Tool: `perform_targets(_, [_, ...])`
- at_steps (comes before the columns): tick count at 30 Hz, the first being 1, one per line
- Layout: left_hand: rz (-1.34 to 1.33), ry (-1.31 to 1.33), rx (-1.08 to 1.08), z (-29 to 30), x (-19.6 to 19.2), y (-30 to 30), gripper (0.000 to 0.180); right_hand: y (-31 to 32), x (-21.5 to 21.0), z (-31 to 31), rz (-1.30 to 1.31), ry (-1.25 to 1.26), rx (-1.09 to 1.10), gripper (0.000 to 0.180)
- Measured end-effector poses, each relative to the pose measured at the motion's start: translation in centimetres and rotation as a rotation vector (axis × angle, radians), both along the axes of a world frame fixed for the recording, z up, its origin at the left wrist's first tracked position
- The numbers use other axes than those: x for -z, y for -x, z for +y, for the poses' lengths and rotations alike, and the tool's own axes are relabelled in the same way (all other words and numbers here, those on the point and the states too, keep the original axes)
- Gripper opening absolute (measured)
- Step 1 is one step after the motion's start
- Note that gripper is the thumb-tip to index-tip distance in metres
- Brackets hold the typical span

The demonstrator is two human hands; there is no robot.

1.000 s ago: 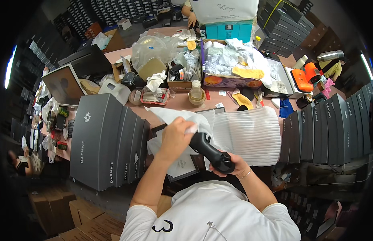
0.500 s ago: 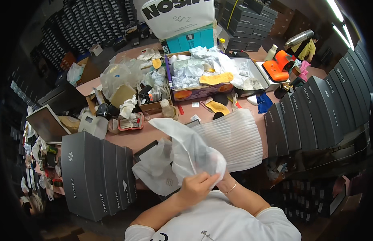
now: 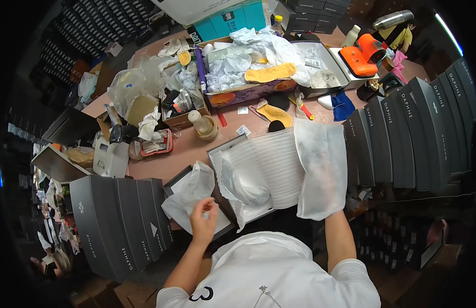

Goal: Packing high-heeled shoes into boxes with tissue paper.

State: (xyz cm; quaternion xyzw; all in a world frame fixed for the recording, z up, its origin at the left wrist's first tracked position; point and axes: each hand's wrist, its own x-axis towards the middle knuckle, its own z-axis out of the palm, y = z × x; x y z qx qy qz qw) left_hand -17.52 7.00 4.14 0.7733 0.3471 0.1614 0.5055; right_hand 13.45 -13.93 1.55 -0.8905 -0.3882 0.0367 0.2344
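My right hand (image 3: 326, 177) shows only faintly through a white translucent bag (image 3: 320, 138), which covers it to the wrist; its fingers cannot be made out. Next to it, a dark grey shoebox (image 3: 258, 214) lies lined with white paper. A white wrapped bundle (image 3: 252, 194) rests inside, and its contents are hidden. Ribbed white padding (image 3: 279, 164) spreads over the box's right side. My left hand (image 3: 203, 222) hovers empty with loosely bent fingers, near crumpled white tissue (image 3: 194, 190) on a second grey box piece (image 3: 179, 177).
Grey shoeboxes stand in rows at left (image 3: 102, 226) and right (image 3: 402, 138). Behind are a carton of crumpled paper (image 3: 248, 95), a pump bottle (image 3: 203, 126), a red basket (image 3: 158, 142) and an orange device (image 3: 361, 56). A yellow insole (image 3: 275, 115) lies on the pink table.
My hands have separated: the left went left, the right went right with the white bag over it. The open box and its wrapped bundle have come into sight.
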Motion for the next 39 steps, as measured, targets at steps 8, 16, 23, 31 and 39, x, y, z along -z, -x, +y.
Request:
perform_targets(8, [-0.133, 0.344, -0.289, -3.1, 1.2, -5.8, 0.099, 1.4, 7.8, -7.4, 0.329, 0.625, -0.283, 0.047])
perform_targets(16, [-0.027, 0.89, -0.439, -0.5, 4.6, 0.5, 0.042, 11.7, 0.5, 7.3, 0.37, -0.075, -0.436, 0.05])
perform_targets(23, [0.314, 0.056, 0.177, -2.1, 4.9, -3.1, 0.026, 16.5, 14.0, 11.3, 0.144, 0.08, -0.434, 0.054])
perform_targets(31, [-0.554, 1.012, -0.634, 4.5, 6.5, 6.4, 0.013, 13.9, 5.9, 10.8, 0.336, -0.153, -0.431, 0.052])
perform_targets(39, [-0.137, 0.519, 0.119, -1.6, 2.0, 0.4, 0.022, 17.6, 10.2, 11.6, 0.236, 0.244, -0.601, 0.054])
